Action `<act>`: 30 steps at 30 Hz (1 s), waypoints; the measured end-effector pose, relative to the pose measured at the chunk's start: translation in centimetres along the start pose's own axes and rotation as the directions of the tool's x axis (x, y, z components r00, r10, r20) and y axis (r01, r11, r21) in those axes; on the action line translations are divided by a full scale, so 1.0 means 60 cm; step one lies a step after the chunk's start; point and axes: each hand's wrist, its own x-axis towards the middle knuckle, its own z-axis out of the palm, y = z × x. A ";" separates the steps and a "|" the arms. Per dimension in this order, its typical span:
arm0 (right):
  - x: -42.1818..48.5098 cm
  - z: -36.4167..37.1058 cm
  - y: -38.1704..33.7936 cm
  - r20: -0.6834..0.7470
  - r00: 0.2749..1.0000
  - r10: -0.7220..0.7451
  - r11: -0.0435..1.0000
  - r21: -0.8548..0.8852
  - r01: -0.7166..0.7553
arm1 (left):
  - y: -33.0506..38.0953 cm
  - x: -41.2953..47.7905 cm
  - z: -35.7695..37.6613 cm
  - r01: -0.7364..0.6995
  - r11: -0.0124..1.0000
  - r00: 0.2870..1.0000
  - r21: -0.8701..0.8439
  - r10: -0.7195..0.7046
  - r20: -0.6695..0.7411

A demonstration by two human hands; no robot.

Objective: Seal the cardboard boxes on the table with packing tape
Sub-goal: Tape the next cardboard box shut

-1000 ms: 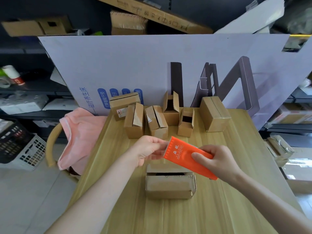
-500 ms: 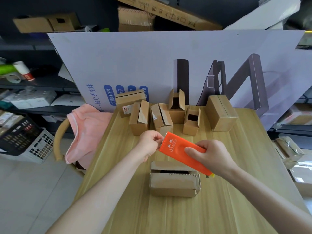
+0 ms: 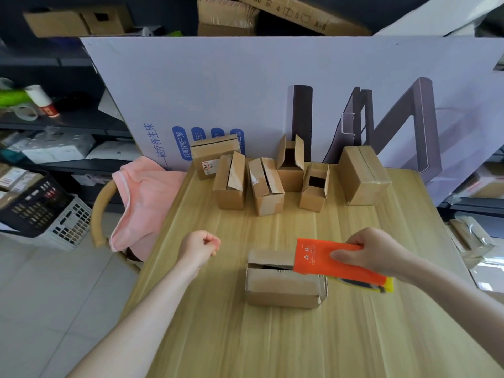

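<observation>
around: six boxes in a row at far side of table, white board behind, pink cloth on chair far left | in the way: orange dispenser overlaps right far corner of near box, flaps ajar | left hand: curled in a fist, nothing seen in it, left of near box, apart | right hand: grips dispenser over near box

A single wide-angle camera is sitting at head height, looking forward and steeply down across the surface. It is viewing the nearest box from close above, while the row of boxes and the white board are lying farther off. The left forearm and right forearm are entering from the bottom edge.
</observation>
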 end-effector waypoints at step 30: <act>0.115 0.102 -0.014 0.047 0.983 0.179 0.797 -0.592 -0.117 | -0.098 0.007 0.132 0.175 0.984 0.983 -0.042 -0.172 0.065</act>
